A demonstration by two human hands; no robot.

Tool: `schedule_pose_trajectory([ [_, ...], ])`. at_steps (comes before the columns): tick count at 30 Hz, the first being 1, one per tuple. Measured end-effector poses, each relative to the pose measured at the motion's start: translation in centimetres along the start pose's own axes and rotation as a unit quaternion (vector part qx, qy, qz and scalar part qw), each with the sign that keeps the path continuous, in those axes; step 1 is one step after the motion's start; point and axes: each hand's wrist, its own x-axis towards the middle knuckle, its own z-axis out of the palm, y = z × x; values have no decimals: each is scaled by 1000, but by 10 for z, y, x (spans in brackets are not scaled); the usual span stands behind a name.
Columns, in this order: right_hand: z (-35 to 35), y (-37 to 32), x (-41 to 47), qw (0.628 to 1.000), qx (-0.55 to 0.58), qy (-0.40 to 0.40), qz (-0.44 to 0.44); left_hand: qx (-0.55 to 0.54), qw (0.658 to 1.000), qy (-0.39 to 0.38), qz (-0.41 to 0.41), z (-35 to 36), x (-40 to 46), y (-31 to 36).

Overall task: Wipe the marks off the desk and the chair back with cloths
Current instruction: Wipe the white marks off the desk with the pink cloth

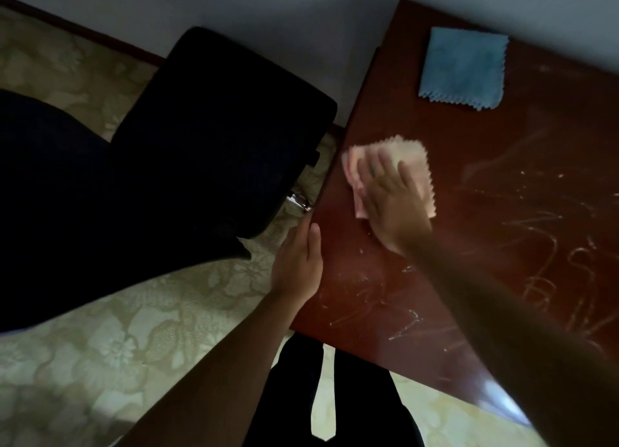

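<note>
A dark red-brown desk (502, 165) fills the right half of the view, with pale chalky scribbles (542, 245) across its middle and near side. My right hand (388, 198) lies flat with spread fingers on a pink cloth (415, 158) near the desk's left edge, pressing it to the surface. My left hand (298, 262) rests on that left edge, thumb on top and fingers over the side. A folded blue cloth (464, 68) lies untouched at the far side of the desk. A black chair (201, 138) stands left of the desk, very dark, its surface detail not visible.
Patterned beige carpet (117, 353) covers the floor. A pale wall (268, 21) with a dark skirting board runs behind chair and desk. My dark-trousered legs (301, 396) show below the desk's near edge. A chrome part of the chair (298, 201) glints close to the desk edge.
</note>
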Motion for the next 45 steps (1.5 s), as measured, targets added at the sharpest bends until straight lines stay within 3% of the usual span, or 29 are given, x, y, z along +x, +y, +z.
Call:
schedule_pose_trajectory([
  [5, 5, -21, 3, 999, 23, 47, 7, 44, 998, 54, 7, 1, 3, -1],
  [9, 26, -48, -76, 997, 43, 16, -58, 78, 993, 84, 16, 3, -1, 2],
  [12, 19, -37, -68, 995, 43, 10, -85, 124, 987, 99, 7, 2, -1, 4],
  [18, -12, 6, 37, 997, 33, 35, 58, 151, 984, 92, 8, 5, -5, 0],
  [23, 1, -16, 16, 991, 70, 90, 63, 154, 983, 101, 11, 7, -1, -2],
  [26, 17, -50, -49, 991, 111, 69, 38, 159, 981, 113, 14, 8, 0, -1],
  [29, 28, -69, -97, 995, 83, 52, 6, 153, 981, 115, 5, 6, 0, 2],
  [32, 23, -44, -80, 998, 46, 33, -9, 151, 982, 110, 5, 7, 0, 3],
  [39, 3, -9, 16, 990, 24, 102, 91, 128, 985, 113, 22, 5, 2, 2],
  [42, 22, -45, -34, 990, 52, 109, 65, 92, 989, 115, 4, 2, -1, 2],
  [45, 38, -81, -106, 997, 51, 61, 22, 59, 991, 117, 2, -1, -7, 3],
])
